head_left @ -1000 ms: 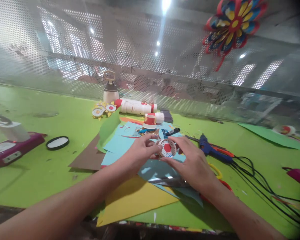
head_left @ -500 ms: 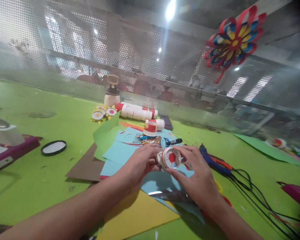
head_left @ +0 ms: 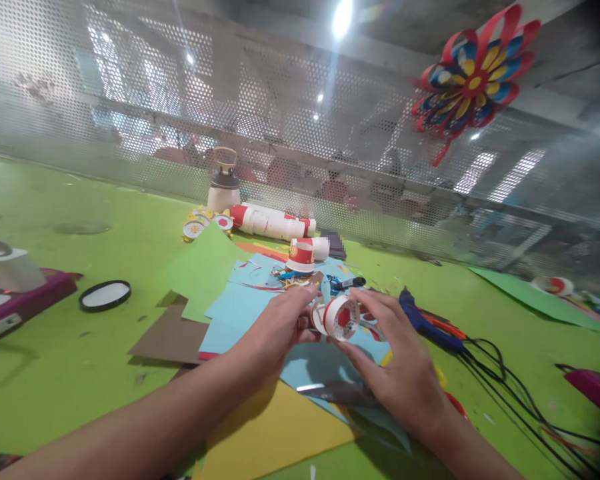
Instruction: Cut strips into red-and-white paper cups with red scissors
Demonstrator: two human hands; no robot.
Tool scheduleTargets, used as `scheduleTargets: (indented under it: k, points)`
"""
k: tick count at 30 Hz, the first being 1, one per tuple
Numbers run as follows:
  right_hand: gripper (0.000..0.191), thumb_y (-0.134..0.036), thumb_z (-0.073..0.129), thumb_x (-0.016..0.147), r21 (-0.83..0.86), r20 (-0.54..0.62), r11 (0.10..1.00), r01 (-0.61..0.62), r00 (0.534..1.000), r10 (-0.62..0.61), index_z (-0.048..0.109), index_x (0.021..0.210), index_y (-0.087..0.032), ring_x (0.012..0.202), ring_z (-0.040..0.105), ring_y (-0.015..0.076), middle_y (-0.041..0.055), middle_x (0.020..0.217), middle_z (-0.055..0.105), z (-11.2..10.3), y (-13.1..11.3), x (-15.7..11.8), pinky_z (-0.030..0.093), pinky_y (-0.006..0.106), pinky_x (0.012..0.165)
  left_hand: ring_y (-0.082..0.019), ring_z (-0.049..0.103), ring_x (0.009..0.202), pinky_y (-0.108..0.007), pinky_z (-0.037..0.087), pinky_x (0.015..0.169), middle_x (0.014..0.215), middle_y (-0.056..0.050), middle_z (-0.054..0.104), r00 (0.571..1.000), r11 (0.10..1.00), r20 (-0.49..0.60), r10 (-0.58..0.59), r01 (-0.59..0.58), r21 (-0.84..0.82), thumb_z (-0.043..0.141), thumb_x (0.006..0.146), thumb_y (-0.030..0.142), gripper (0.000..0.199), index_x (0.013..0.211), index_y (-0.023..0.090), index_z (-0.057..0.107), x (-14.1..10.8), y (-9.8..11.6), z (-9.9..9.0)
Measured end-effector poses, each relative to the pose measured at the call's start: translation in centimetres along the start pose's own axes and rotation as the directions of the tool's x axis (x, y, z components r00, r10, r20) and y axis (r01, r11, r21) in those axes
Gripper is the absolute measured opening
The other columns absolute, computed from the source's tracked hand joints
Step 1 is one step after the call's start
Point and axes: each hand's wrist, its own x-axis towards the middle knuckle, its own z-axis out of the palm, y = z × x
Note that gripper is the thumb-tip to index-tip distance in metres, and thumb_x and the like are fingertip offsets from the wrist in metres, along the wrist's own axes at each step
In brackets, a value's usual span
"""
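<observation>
A cut-down paper cup (head_left: 343, 319) with a red hexagon and small dots on its round end is held up between my hands, above the blue paper sheets. My left hand (head_left: 285, 323) pinches its left side, where a pale strip-like part shows. Thumb and fingers of my right hand (head_left: 403, 343) grip the rim from the right. Just behind lie a black-capped marker (head_left: 351, 283) and some paper scraps. A red-and-white paper cup (head_left: 301, 255) stands farther back. Part of the cup's far side is hidden by my fingers.
A blue glue gun (head_left: 427, 327) with black cables lies right of my hands. Brown card (head_left: 163, 339), green paper (head_left: 207, 270) and yellow paper (head_left: 275, 433) spread around. Stacked cups (head_left: 273, 222) and a spray bottle (head_left: 224, 190) stand behind. A black-rimmed disc (head_left: 105, 295) is at left.
The cup has turned a little in my fingers, its patterned end now more to the side. The green sheet behind my left arm has dropped flatter and shifted left.
</observation>
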Motion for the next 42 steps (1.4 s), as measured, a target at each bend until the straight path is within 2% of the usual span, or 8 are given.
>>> scheduleTargets:
  k: [8, 16, 22, 31, 42]
  points:
    - [0.044, -0.019, 0.06, 0.086, -0.04, 0.03, 0.999, 0.03, 0.999, -0.029, 0.044, 0.128, -0.021, 0.114, 0.049, 0.027, 0.012, 0.12, 0.051, -0.06, -0.04, 0.14, 0.046, 0.045, 0.095, -0.015, 0.057, 0.07, -0.03, 0.046, 0.067, 0.079, -0.006, 0.065, 0.999, 0.997, -0.039, 0.003, 0.0, 0.073, 0.058, 0.082, 0.047, 0.036, 0.098, 0.014, 0.059, -0.12, -0.07, 0.08]
    - [0.042, -0.023, 0.06, 0.087, -0.095, 0.056, 0.992, 0.087, 0.995, -0.082, 0.047, 0.127, -0.014, 0.11, 0.05, 0.0278, 0.0137, 0.117, 0.054, 0.19, -0.02, 0.11, 0.046, 0.047, 0.095, -0.018, 0.058, 0.075, -0.035, 0.048, 0.073, 0.082, -0.007, 0.062, 0.999, 0.996, -0.007, 0.05, -0.049, 0.081, 0.056, 0.083, 0.048, 0.036, 0.096, 0.014, 0.058, -0.18, -0.38, 0.32]
    - [0.043, -0.022, 0.061, 0.087, -0.104, 0.064, 0.992, 0.077, 0.995, -0.07, 0.047, 0.126, -0.014, 0.11, 0.05, 0.0281, 0.0137, 0.117, 0.054, 0.32, 0.18, 0.08, 0.046, 0.048, 0.095, -0.018, 0.057, 0.078, -0.036, 0.049, 0.074, 0.084, -0.007, 0.06, 0.997, 0.992, 0.029, 0.075, -0.078, 0.097, 0.055, 0.085, 0.046, 0.034, 0.096, 0.014, 0.058, -0.2, -0.53, 0.29]
    - [0.043, -0.022, 0.06, 0.087, -0.09, 0.081, 0.995, 0.047, 0.996, -0.04, 0.047, 0.127, -0.015, 0.111, 0.05, 0.0273, 0.0134, 0.118, 0.053, 0.38, 0.24, -0.01, 0.046, 0.047, 0.096, -0.018, 0.055, 0.077, -0.036, 0.05, 0.072, 0.082, -0.006, 0.058, 0.996, 0.988, 0.005, 0.087, -0.087, 0.129, 0.055, 0.085, 0.045, 0.031, 0.094, 0.015, 0.058, -0.2, -0.45, 0.37]
    - [0.042, -0.02, 0.06, 0.086, -0.047, 0.089, 0.999, -0.013, 0.996, 0.017, 0.046, 0.126, -0.018, 0.107, 0.05, 0.0258, 0.0121, 0.117, 0.051, 0.47, 0.05, 0.01, 0.05, 0.045, 0.09, -0.019, 0.056, 0.081, -0.037, 0.051, 0.074, 0.086, -0.008, 0.059, 0.994, 0.98, -0.009, 0.112, -0.108, 0.165, 0.055, 0.085, 0.046, 0.033, 0.096, 0.014, 0.059, -0.28, -0.42, 0.54]
